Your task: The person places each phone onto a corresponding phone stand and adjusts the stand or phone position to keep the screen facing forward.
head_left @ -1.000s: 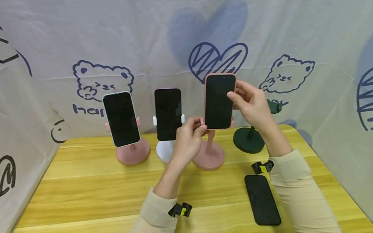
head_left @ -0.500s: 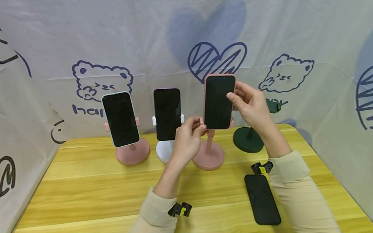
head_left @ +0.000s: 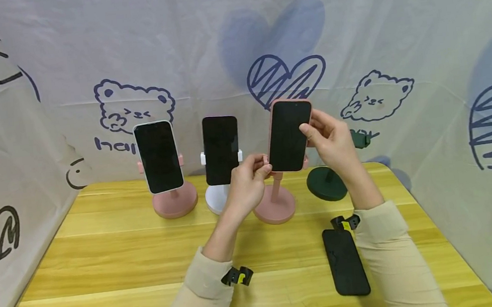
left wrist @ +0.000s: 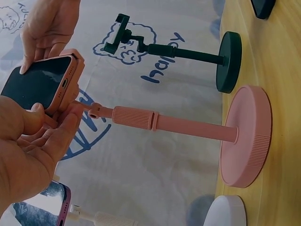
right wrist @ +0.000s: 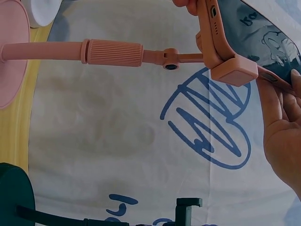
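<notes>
A smartphone in a pink case (head_left: 290, 136) stands upright, leaning slightly, in the clamp of a pink phone stand (head_left: 275, 208). My right hand (head_left: 333, 139) grips the phone's upper right edge, thumb on the screen and fingers behind. At the phone's lower left corner, my left hand (head_left: 248, 179) pinches the clamp's side arm. The left wrist view shows that thumb at the edge of the phone (left wrist: 35, 84), with fingers beneath around the holder. In the right wrist view the other clamp arm (right wrist: 235, 71) sits against the phone's side.
Left of it, a pink stand (head_left: 175, 203) and a white stand (head_left: 217, 199) each carry a phone. A green stand (head_left: 327, 185) is at the right, its clamp without a phone. A black phone (head_left: 346, 263) lies on the wooden table (head_left: 127, 266) beside the right sleeve.
The pink-cased phone has sunk slightly lower in the clamp, and my right hand has come down a little with it. My left hand keeps its place at the clamp.
</notes>
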Action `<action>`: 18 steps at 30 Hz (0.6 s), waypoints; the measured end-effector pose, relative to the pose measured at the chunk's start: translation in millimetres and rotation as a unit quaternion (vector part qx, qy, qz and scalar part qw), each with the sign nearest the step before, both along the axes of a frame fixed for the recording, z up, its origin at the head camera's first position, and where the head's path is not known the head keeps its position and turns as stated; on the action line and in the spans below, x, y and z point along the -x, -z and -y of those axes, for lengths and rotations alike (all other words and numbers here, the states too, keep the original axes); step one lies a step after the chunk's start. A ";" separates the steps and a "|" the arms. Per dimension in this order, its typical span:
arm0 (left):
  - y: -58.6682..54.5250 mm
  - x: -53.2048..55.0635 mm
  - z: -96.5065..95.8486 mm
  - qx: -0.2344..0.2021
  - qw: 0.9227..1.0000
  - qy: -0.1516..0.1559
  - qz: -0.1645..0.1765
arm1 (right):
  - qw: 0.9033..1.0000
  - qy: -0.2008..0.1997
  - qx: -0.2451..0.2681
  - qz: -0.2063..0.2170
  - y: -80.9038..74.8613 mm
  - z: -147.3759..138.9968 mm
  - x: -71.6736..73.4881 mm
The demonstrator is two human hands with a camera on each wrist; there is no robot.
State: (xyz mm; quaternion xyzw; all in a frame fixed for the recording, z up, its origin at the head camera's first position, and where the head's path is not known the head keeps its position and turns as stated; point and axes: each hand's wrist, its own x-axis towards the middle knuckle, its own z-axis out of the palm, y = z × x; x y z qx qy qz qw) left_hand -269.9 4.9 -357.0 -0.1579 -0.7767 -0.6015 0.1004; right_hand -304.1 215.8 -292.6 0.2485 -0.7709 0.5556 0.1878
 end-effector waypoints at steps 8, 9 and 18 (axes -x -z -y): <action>1.5 -0.2 0.2 -0.007 1.000 -0.002 0.002 | 1.000 -0.006 -0.006 0.015 9.1 1.3 -0.6; 1.4 -0.3 0.2 -0.005 1.000 -0.001 0.001 | 1.000 -0.002 -0.006 0.018 11.2 1.0 -1.0; -0.3 -0.6 -0.1 -0.002 1.000 -0.002 0.003 | 1.000 -0.006 -0.005 0.011 15.4 0.2 -2.1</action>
